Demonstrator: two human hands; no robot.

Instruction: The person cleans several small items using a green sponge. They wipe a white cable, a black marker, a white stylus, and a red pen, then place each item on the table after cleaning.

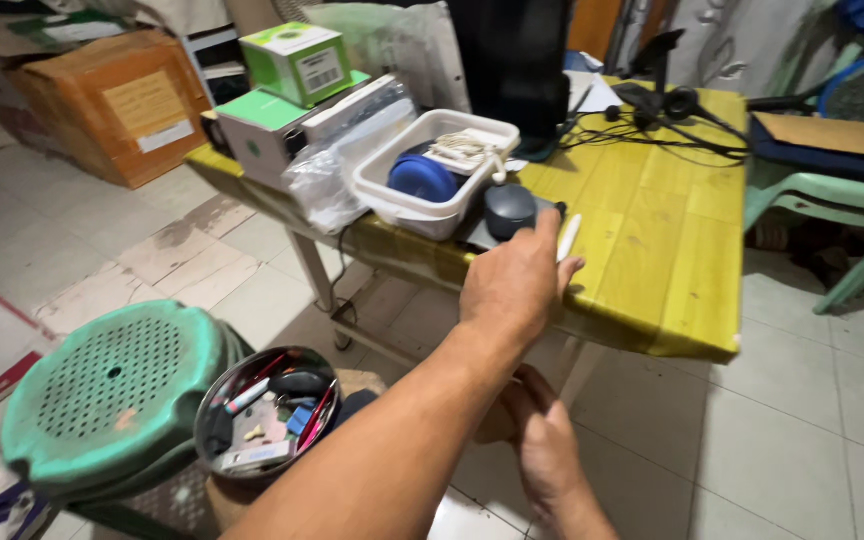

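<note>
Item: white pen (569,238) being carried over the near edge of the yellow desk (652,260).

The pen is sitting upright between the fingertips of the left hand (514,285), which is reaching out from the near left, fingers curled and closed around the pen's lower part, just beside the grey mouse (509,208) and the dark pad under it. Step judged in hand: bringing the pen to or from the desk edge; any next move calls for a steady pinch and clearance from the mouse. The right hand (544,440) is hanging lower and nearer, below the desk, fingers loosely half-curled and holding nothing visible. Further left a white tub (392,195) is holding a blue disc (422,178); near left, a round tin (270,415) of small tools is resting beside a green stool (112,390).
</note>
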